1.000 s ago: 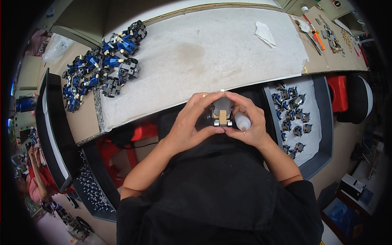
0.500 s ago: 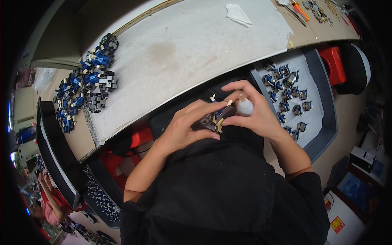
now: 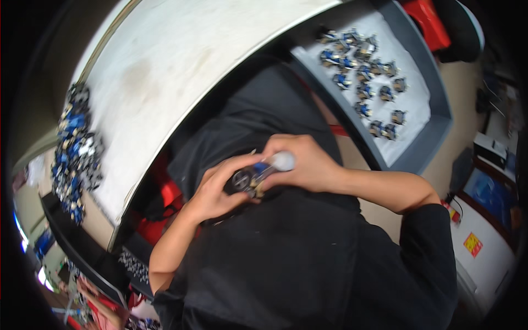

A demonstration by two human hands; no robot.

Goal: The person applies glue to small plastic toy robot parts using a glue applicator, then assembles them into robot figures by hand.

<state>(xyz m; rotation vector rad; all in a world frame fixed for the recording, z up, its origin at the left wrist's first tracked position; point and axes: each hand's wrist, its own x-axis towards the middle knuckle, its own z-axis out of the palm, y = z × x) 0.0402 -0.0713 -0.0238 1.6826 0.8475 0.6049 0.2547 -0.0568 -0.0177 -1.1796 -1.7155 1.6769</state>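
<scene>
A small toy vehicle with a dark spoked wheel and a blue-and-cream figure sits between my hands, over my black-clothed lap. My left hand grips its wheel side between thumb and fingers. My right hand is closed round a small white squeeze bottle, held tilted against the toy. The right thumb and fingertips also reach the figure. Motion blur and my fingers hide most of the toy and the bottle's tip.
A white-covered table lies ahead, with a heap of similar blue and grey toys at its left end. On the right, a grey tray holds several small figure parts on white lining. Another person's arm shows at lower left.
The whole view has swung round, with table and tray shifted. My hands have drawn closer together, lower and further left in the picture, still holding the toy and the bottle.
</scene>
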